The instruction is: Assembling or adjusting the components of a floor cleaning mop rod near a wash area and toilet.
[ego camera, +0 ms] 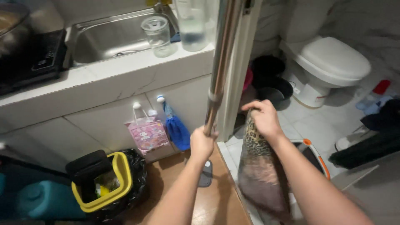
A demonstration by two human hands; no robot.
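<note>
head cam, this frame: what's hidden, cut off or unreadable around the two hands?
- Metal pole in left hand: top cut off by the frame's upper edge.
- Pole's foot: hidden behind the left hand and forearm; only a grey piece shows below.
- Leopard-print cloth in right hand: lower end blurred, cut off by the bottom edge.
- White and orange object: mostly covered by the cloth and right arm.
- Yellow bin: contents too dark.

Head view, single camera: worn at head height, looking steeply down and forward. Landmark: metal pole, rising close before the lens at centre. Left of pole, counter with sink; right of pole, farther off, toilet.
</note>
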